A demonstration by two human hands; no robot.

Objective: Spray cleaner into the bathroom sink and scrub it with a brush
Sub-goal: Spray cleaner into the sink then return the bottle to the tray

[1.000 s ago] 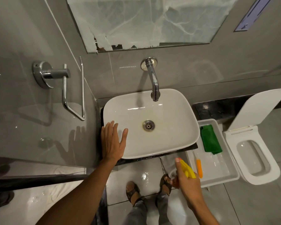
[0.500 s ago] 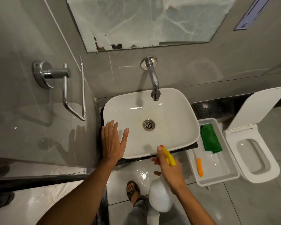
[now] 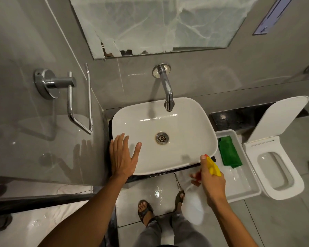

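Right hand: the right hand grips the neck of the spray bottle, thumb up beside the yellow spray head, fingers wrapped around the trigger side.
Left hand: the left hand lies flat and spread wide on the near left rim of the sink, holding nothing.
Change since earlier: half a second ago the bottle was in front of the middle of the sink's near edge; it now sits further right, at the near right corner, nozzle just over the rim. The left hand has not shifted.
Spray bottle: translucent white body hanging below the hand, over the floor, tilted toward the basin.
Sink: white rectangular bowl with a glossy inside, drain near its centre, chrome tap reaching over the far edge from the wall.
Tray: a white tray stands just right of the sink, touching the toilet; a folded green cloth lies in its far end. The brush cannot be made out here; the right hand covers the tray's near left part.
Edges and room: wall tight on the left with a chrome towel holder; the basin is open from above; wet floor tiles below.
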